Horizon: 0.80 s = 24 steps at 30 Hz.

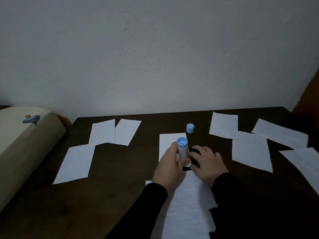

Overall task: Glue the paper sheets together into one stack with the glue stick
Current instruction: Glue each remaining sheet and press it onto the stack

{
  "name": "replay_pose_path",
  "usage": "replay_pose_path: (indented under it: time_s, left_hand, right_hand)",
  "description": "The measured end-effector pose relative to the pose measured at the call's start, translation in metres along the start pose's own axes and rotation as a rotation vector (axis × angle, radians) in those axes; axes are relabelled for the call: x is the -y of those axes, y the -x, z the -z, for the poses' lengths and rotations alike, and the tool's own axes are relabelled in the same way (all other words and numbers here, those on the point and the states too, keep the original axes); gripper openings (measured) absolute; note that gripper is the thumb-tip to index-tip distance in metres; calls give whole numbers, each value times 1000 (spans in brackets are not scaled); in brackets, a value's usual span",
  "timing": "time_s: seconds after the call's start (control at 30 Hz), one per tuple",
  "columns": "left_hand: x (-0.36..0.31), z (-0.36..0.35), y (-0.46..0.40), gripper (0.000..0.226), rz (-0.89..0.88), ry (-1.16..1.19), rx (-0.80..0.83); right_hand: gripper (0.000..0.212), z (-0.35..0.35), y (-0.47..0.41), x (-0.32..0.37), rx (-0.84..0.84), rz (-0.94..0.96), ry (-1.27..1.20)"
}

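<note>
My left hand [170, 167] grips a white glue stick [182, 150], held upright with a blue end facing up. It stands over the near edge of a white sheet [168, 141] in the middle of the dark table [120, 195]. Its blue cap [190, 128] stands apart, just behind that sheet. My right hand [208, 163] lies next to the stick with relaxed fingers, its heel on a lined sheet [189, 209] near me. Several more loose sheets lie around: to the left [74, 163], back left [103, 131] and right [250, 151].
A beige box [25, 145] with a spinning-top picture lies along the table's left edge. A white wall [155, 57] rises right behind the table. More sheets reach the right edge [304, 164]. Something brown [309, 94] stands at the far right.
</note>
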State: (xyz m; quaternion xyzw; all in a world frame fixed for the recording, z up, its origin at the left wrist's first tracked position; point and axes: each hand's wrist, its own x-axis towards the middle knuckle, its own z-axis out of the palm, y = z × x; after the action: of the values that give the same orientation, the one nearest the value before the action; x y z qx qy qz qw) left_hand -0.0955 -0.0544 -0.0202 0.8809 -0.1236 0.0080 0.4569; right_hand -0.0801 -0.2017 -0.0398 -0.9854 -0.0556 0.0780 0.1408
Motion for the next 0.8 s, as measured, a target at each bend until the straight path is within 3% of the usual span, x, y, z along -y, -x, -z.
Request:
replay_pose_path:
  time_s: [0.37, 0.8]
  left_hand:
    - [10, 21, -2, 29, 56, -58, 71]
    - [31, 45, 0, 27, 125, -105, -5]
  right_hand:
    - [50, -4, -4, 2, -3, -44, 5]
    - [52, -4, -3, 4, 16, -39, 35]
